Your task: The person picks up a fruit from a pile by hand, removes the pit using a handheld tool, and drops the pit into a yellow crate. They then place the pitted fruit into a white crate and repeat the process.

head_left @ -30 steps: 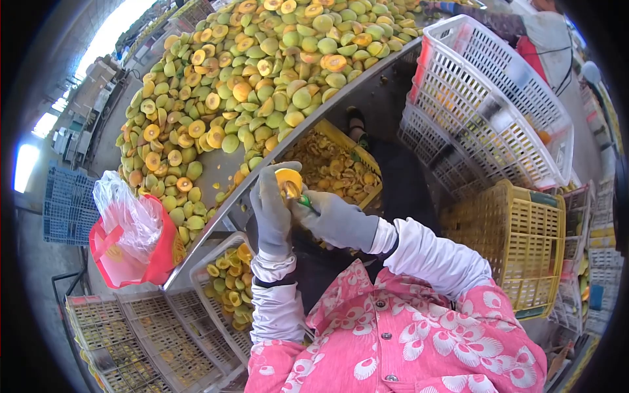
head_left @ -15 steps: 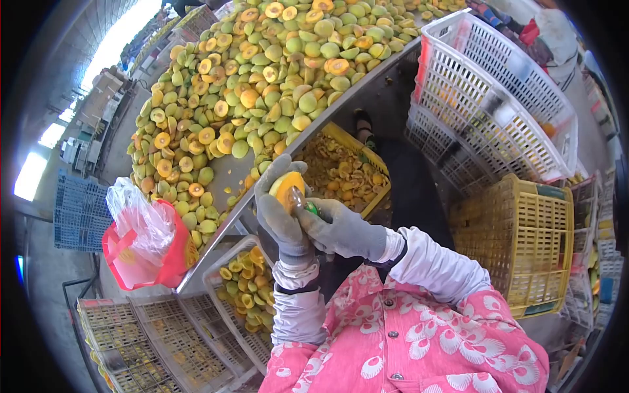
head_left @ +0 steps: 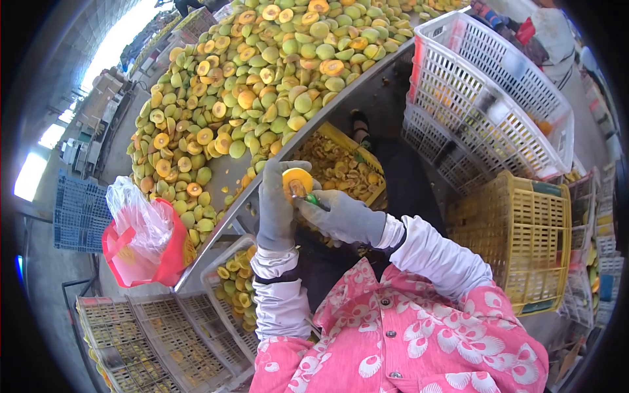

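Observation:
My left hand (head_left: 276,208), in a grey glove, is wrapped round a halved yellow fruit (head_left: 298,179) whose cut face shows. My right hand (head_left: 341,217), gloved too, grips a small tool with a green handle (head_left: 317,202); its metal end touches the middle of the cut face. Behind the hands, halved green and yellow fruit (head_left: 262,85) lie heaped on a metal table (head_left: 230,171). Below the table edge stands a yellow crate (head_left: 377,164) with fruit scraps inside.
White crates (head_left: 488,98) are stacked at the upper right, above a yellow crate (head_left: 517,236). A red bag (head_left: 147,252) hangs at the table's left corner. Fruit halves fill a white crate (head_left: 213,281) beside my left forearm. Grey crates (head_left: 124,340) stand lower left.
Both hands have shifted slightly. My left hand has turned the fruit so its cut face shows more fully, and the tool's tip now lies against its centre.

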`<act>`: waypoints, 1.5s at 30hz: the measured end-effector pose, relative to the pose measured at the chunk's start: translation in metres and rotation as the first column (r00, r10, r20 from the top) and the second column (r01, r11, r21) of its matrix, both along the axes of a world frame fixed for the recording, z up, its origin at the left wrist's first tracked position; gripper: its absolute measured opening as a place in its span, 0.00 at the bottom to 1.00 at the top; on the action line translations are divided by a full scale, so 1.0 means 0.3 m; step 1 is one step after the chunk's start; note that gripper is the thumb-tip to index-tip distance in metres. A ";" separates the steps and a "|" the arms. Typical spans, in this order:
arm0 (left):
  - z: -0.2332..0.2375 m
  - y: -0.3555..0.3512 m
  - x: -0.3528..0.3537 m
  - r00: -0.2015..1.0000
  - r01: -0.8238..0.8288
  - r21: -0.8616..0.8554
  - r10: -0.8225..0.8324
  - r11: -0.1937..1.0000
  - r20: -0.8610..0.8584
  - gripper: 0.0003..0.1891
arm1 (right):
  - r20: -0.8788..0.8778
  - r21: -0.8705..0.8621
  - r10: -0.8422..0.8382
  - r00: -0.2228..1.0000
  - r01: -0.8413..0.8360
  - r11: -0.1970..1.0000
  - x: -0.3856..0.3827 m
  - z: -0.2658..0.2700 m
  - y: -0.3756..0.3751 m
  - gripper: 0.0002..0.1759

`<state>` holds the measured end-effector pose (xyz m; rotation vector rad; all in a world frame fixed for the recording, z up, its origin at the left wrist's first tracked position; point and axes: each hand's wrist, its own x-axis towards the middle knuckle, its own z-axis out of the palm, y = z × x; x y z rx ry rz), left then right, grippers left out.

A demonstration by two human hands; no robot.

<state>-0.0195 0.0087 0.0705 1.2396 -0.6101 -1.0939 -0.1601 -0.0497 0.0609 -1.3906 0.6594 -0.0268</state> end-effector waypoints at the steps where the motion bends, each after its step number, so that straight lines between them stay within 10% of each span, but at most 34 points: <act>1: -0.013 -0.007 -0.023 1.000 0.003 0.002 -0.003 1.000 -0.003 0.26 | -0.003 0.002 -0.003 1.000 0.003 1.000 0.004 -0.021 -0.005 0.24; 3: -0.036 -0.021 -0.092 0.952 -0.296 -0.262 0.306 0.919 -0.002 0.26 | 0.118 0.109 -0.054 0.992 0.042 0.993 0.015 -0.061 -0.009 0.27; 6: -0.044 -0.018 -0.095 0.882 -0.220 -0.263 0.307 0.939 0.357 0.26 | 0.062 0.030 -0.003 0.998 0.001 1.000 -0.002 -0.036 0.000 0.28; 13: -0.017 -0.034 -0.029 0.985 -0.042 0.091 0.026 0.995 0.171 0.26 | -0.007 0.091 0.063 0.998 -0.063 0.994 -0.034 -0.047 -0.012 0.28; 15: -0.021 -0.034 -0.029 0.977 0.008 0.161 -0.042 0.987 0.207 0.25 | 0.423 0.645 0.122 0.898 -0.393 0.655 -0.046 -0.110 -0.010 0.30; 18: -0.041 -0.038 -0.044 0.893 0.041 -0.027 -0.024 0.999 0.450 0.27 | 0.482 0.693 0.036 0.875 -0.407 0.595 -0.040 -0.117 0.013 0.30; 26: -0.192 -0.050 -0.032 0.996 0.029 0.083 -0.022 0.996 -0.085 0.36 | 0.565 0.755 0.092 0.820 -0.559 0.342 0.006 -0.253 -0.066 0.25; 28: -0.283 -0.059 0.001 0.917 -0.123 0.078 0.143 0.989 -0.373 0.36 | 0.541 0.751 0.098 0.835 -0.532 0.392 0.014 -0.256 -0.076 0.25; 32: -0.340 -0.067 0.041 0.876 -0.424 0.124 0.441 0.897 -0.197 0.32 | 0.213 0.781 -0.102 0.972 -0.107 0.615 0.033 -0.264 -0.083 0.25; 34: -0.315 -0.034 0.046 0.900 -0.396 0.105 0.408 0.912 -0.151 0.29 | -0.006 -0.015 -0.274 0.962 0.274 0.962 0.061 -0.284 -0.072 0.24; 38: -0.376 -0.031 0.064 0.893 -0.425 0.020 0.415 0.905 0.172 0.31 | 0.030 -0.594 -0.163 0.986 0.149 0.790 0.084 -0.301 -0.065 0.18; 43: -0.361 -0.037 0.021 0.794 -0.542 -0.071 0.538 0.837 0.282 0.29 | 0.002 -0.713 -0.157 0.988 0.111 0.693 0.099 -0.349 -0.060 0.16; 45: -0.268 -0.013 -0.003 0.829 -0.559 0.211 0.541 0.802 0.144 0.29 | -0.026 -0.724 -0.191 0.981 0.113 0.680 0.092 -0.355 -0.070 0.16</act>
